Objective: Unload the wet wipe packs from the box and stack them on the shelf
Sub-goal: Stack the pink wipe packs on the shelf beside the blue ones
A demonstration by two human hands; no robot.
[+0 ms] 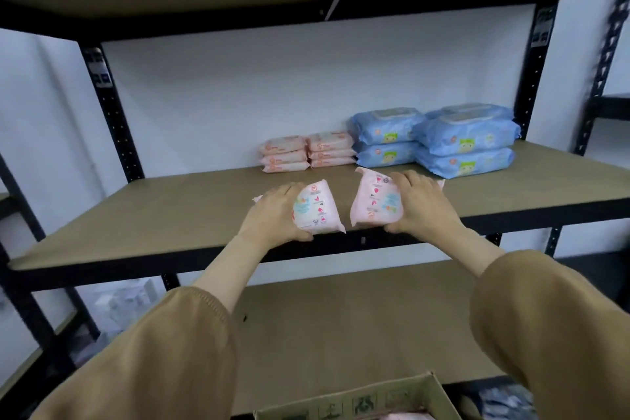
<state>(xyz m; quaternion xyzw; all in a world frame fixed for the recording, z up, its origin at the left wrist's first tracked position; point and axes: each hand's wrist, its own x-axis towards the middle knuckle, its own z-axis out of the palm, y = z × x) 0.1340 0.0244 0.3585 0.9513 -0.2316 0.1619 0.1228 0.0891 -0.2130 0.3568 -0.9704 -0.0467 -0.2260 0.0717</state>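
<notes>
My left hand (272, 215) grips a pink wet wipe pack (315, 210), held over the front edge of the brown shelf board (170, 208). My right hand (421, 203) grips a second pink wet wipe pack (373, 201) just to the right of the first, a small gap between them. Both packs are tilted with their printed backs facing me. At the back of the shelf stand two short stacks of pink packs (306, 152). Right of those are stacks of larger blue packs (436, 140). The cardboard box (358, 401) sits at the bottom edge, below my arms.
Black metal uprights (112, 112) frame the shelf on both sides, and another board hangs close overhead. A lower shelf board (341, 317) lies under my arms. A second rack (610, 106) stands at the far right.
</notes>
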